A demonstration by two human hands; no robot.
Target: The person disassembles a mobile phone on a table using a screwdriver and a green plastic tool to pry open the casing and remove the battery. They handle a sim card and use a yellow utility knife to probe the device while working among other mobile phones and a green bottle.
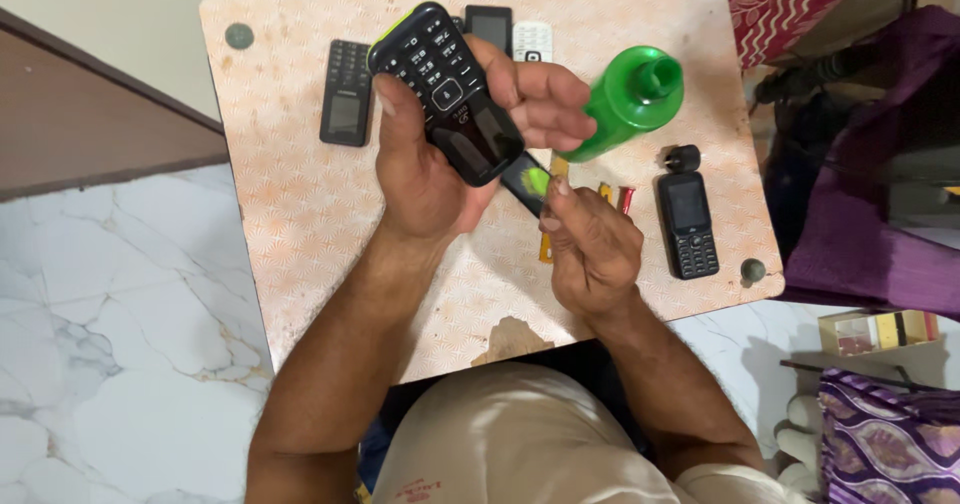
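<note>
Left hand (425, 179) grips black keypad phone (447, 89), yellow-green edged

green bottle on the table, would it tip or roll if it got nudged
The green bottle has its cap off, so a knock would likely spill it. Its round plastic body looks light, probably easy to tip and then roll across the table.

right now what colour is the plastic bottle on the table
Bright green plastic bottle, clearest in the head view.
</note>
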